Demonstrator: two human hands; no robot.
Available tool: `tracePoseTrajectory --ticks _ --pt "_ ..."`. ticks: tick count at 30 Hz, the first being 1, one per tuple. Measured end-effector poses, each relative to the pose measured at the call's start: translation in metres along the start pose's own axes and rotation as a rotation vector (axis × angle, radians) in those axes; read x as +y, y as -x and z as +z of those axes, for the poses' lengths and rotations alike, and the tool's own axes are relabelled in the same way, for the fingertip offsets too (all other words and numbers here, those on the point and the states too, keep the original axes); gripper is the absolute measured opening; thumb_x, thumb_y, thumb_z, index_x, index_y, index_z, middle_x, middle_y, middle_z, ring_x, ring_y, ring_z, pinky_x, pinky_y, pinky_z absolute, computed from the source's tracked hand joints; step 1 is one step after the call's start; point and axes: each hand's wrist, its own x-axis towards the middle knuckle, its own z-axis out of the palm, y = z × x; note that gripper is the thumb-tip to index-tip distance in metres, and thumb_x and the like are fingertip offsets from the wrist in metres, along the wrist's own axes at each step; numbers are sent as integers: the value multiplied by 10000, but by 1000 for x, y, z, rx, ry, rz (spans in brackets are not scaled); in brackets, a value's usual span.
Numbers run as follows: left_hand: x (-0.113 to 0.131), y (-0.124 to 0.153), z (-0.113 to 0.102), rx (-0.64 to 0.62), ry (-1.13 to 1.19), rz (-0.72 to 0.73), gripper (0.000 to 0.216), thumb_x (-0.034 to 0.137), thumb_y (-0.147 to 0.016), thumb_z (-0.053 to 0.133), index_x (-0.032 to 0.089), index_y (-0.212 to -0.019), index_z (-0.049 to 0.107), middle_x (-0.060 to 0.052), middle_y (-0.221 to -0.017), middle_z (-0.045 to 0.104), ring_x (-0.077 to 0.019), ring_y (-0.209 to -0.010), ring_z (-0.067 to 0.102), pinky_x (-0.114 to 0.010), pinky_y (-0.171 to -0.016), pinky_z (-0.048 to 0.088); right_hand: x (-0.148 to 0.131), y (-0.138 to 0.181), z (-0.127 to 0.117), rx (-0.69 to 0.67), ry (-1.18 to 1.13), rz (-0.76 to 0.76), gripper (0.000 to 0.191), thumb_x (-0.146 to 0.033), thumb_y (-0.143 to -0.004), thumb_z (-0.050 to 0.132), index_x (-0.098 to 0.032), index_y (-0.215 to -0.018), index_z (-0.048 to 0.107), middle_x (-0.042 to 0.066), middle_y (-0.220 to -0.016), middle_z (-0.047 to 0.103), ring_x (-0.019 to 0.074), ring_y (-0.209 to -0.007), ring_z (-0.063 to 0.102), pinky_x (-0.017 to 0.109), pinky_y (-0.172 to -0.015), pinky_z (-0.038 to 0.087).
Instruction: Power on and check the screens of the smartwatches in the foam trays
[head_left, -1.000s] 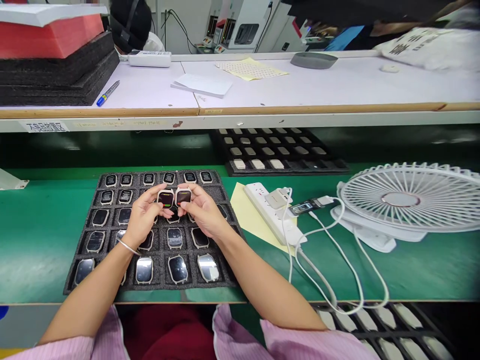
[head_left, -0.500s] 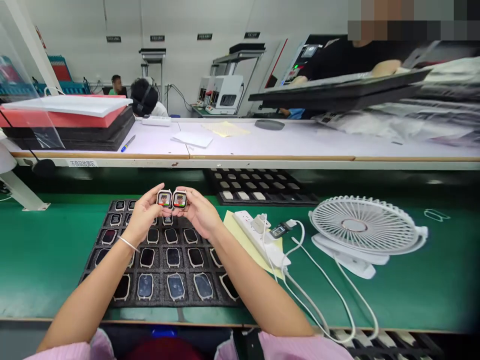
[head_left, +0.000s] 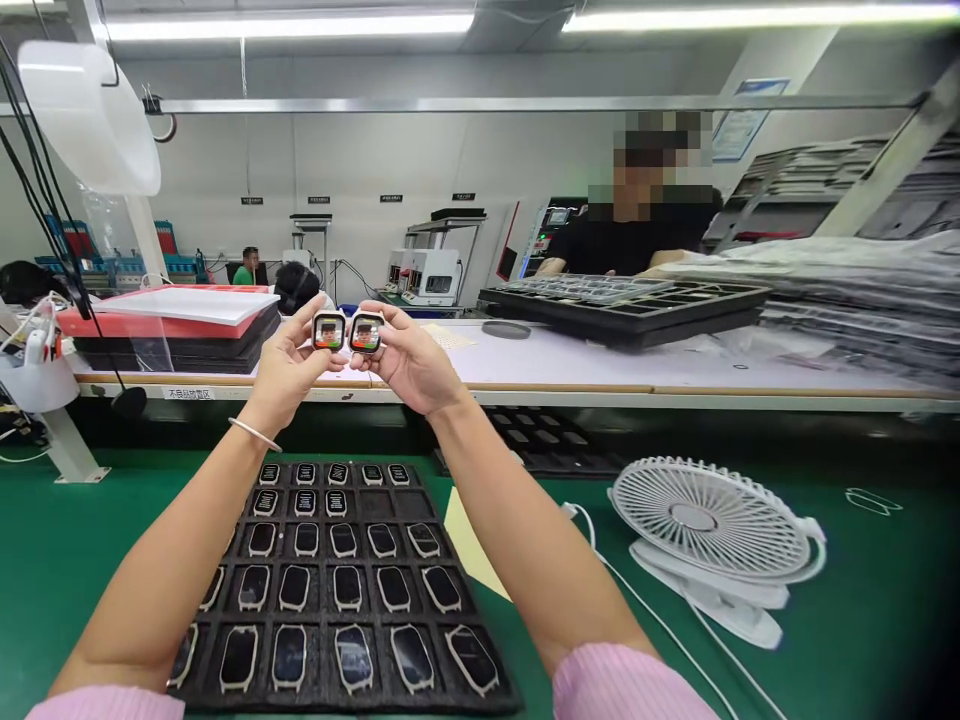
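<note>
My left hand [head_left: 289, 372] grips a small smartwatch body [head_left: 328, 330] with a lit screen, raised well above the bench. Right beside it, my right hand [head_left: 409, 362] grips a second smartwatch body [head_left: 366, 333], its screen lit too; the two watches sit side by side, nearly touching. Below my arms a black foam tray [head_left: 375, 502] lies on the green bench, holding several rows of dark-screened watch bodies [head_left: 347, 586]. A couple of its pockets near the far right are bare.
A white desk fan [head_left: 709, 530] with its cable lies on the green mat [head_left: 862, 600] to the right. A yellow sheet [head_left: 461, 535] pokes out beside the tray. Across the white shelf [head_left: 675, 375] a person holds a black tray [head_left: 622, 305]. Foam stacks [head_left: 172, 335] sit far left.
Both hands lifted the two watches from just over the tray to about shelf height. The view tilted up, and the person opposite with the black tray came fully into sight.
</note>
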Motion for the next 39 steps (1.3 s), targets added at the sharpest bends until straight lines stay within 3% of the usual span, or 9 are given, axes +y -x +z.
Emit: tracePoseTrajectory --ticks 3,7,33,39 --pt "7 -9 3 -7 -40 59 709 90 -701 688 240 -1385 577 -35 -1064 703 -98 -720 685 -261 -734 613 -11 -4 0 -49 54 -52 483 -166 -736 691 -244 -1190 543 -20 -916 661 133 -700 668 312 -733 545" --pt "13 -15 6 8 -46 84 704 77 -692 675 236 -1372 588 -20 -1011 697 -86 -677 669 -254 -716 604 -16 -9 -2 -63 100 -86 533 -140 -709 682 -252 -1209 533 -23 -934 649 132 -719 662 325 -760 550" --pt "29 -15 13 23 -27 88 699 105 -686 723 257 -1358 603 -14 -1012 695 -104 -694 678 -267 -723 597 -33 -9 8 -32 189 -148 513 -171 -681 703 -251 -1169 568 -9 -973 665 141 -701 646 332 -705 533" --pt "26 6 15 28 -54 88 616 158 -711 764 238 -1308 637 -20 -983 697 -106 -652 654 -271 -680 588 -24 13 11 -30 171 -125 485 -211 -712 725 -250 -1171 572 5 -1021 675 133 -685 634 340 -711 545"
